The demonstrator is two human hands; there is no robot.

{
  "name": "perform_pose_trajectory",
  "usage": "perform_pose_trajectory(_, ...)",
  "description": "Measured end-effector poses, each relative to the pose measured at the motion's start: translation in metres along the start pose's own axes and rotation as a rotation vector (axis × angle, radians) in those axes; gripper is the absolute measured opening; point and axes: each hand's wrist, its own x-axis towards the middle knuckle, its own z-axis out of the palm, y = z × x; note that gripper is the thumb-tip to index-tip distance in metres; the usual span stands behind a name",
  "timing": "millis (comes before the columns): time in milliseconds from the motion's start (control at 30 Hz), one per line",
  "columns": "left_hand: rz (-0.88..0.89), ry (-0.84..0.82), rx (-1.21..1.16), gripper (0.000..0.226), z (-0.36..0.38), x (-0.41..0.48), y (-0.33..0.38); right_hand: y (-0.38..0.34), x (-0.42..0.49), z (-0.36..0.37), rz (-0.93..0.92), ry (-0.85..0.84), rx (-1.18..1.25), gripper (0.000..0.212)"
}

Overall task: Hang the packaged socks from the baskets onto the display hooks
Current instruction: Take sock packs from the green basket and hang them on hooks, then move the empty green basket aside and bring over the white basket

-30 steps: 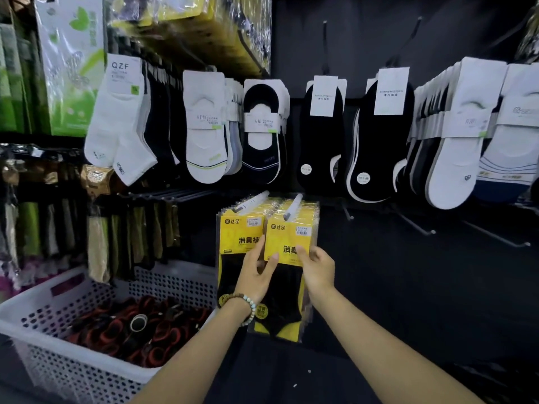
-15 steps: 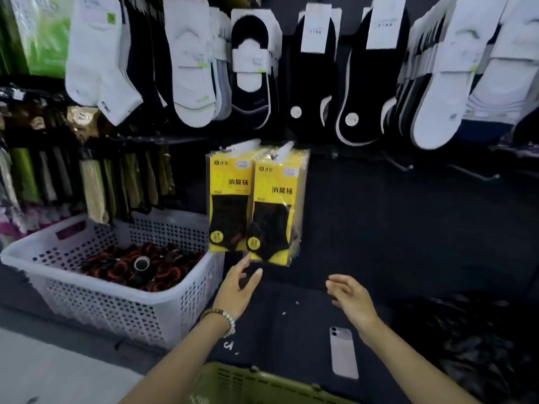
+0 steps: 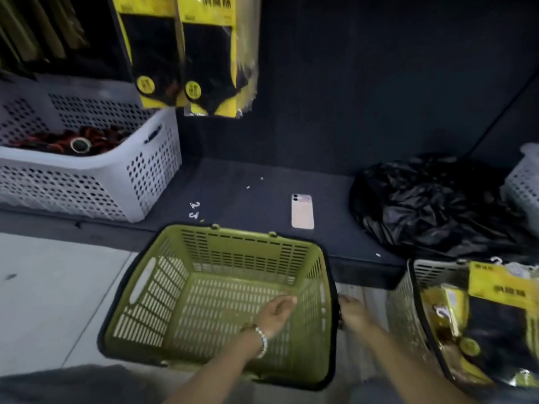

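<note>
A green shopping basket [image 3: 151, 290] stands on the floor below me with nothing in it. My left hand [image 3: 275, 312], a bead bracelet at its wrist, hovers over the basket's right half with relaxed fingers and holds nothing. My right hand [image 3: 354, 313] is blurred just beyond the basket's right rim, fingers loose, holding nothing. At the lower right a second basket [image 3: 408, 310] holds yellow-and-black sock packs [image 3: 495, 313]. Two rows of the same hung sock packs [image 3: 192, 56] dangle at the top.
A white perforated basket [image 3: 110, 182] with dark rolled items sits on the dark low shelf at left. A phone [image 3: 302, 211] lies on that shelf, beside a crumpled black plastic bag [image 3: 431, 205]. Another white basket [image 3: 525, 185] shows at the right edge.
Both hands let go of the hung yellow packs and dropped down. My view tilted from the sock wall to the floor baskets; the left hand now hangs over the green basket.
</note>
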Motion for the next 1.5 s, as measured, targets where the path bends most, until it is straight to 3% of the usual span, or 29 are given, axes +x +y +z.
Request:
perform_pose_trajectory(200,0.050,0.008,-0.088,0.022,-0.005,-0.018,-0.012,-0.015,-0.008,0.055,-0.071,-0.123,0.250,0.050)
perform_pose_trajectory(367,0.069,0.120,-0.066,0.036,-0.079,-0.036,-0.033,-0.045,-0.014,0.136,-0.152,-0.345,0.276,0.026)
perform_pose_trajectory(533,0.038,0.326,-0.083,0.043,-0.173,-0.048,-0.056,-0.089,-0.021,0.237,-0.148,-0.519,0.311,0.026)
perform_pose_trajectory(733,-0.024,0.412,-0.116,0.039,-0.258,-0.052,-0.080,-0.130,-0.030,0.327,-0.139,-0.586,0.323,0.018)
perform_pose_trajectory(867,-0.079,0.392,-0.063,0.039,-0.278,-0.047,-0.072,-0.141,-0.033,0.335,-0.124,-0.592,0.292,0.023)
perform_pose_trajectory(967,-0.010,0.480,-0.011,0.044,-0.264,-0.037,-0.046,-0.139,-0.029,0.296,-0.162,-0.560,0.190,0.037)
perform_pose_trajectory(1100,0.199,0.471,0.068,0.054,-0.217,-0.016,0.008,-0.134,-0.016,0.188,-0.308,-0.334,0.064,0.032)
perform_pose_trajectory(1233,0.277,0.218,0.006,0.053,-0.135,0.007,0.067,-0.112,-0.009,0.040,-0.411,-0.086,-0.100,0.021)
perform_pose_trajectory(1333,0.277,0.028,0.006,0.050,-0.045,0.029,0.101,-0.080,-0.016,-0.074,-0.418,0.114,-0.270,0.030)
perform_pose_trajectory(1500,0.127,-0.267,-0.008,0.051,0.121,0.046,0.117,0.008,-0.038,-0.208,-0.309,0.353,-0.450,0.036)
